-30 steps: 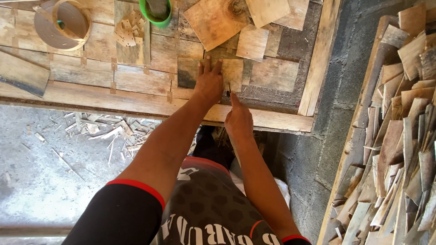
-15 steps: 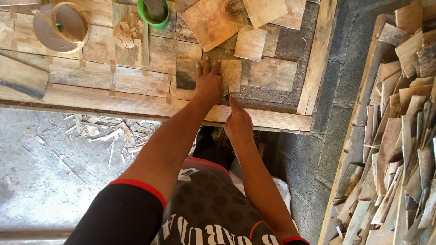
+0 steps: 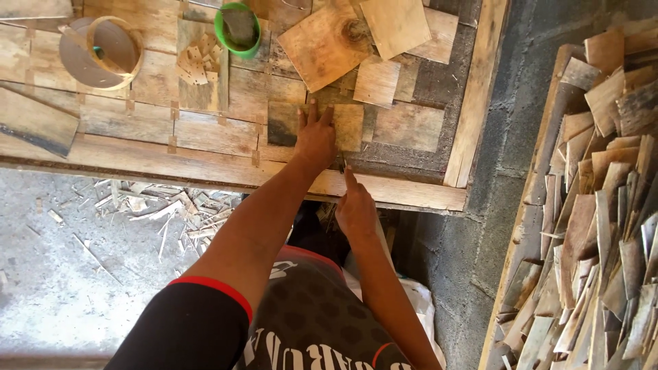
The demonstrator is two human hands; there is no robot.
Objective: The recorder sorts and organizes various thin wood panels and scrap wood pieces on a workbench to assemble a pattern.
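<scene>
Planks of the long wooden workbench fill the upper part of the view, with the tall stack of thin wooden offcuts leaning at the right and grey concrete floor littered with splinters below the bench edge. On the bench lie the large knotted square of plywood, a cut brown plastic tube at far left and a small green plastic cup. The small flat square wood tile lies flat on the bench just inside its front rail, where it also lay half a second ago. The left hand presses down on the tile's left part with fingers spread flat, not gripping, much as before. The right hand sits loosely at the front rail, forefinger pointing up toward the tile, holding nothing; it has stayed almost in place since the earlier frame.
</scene>
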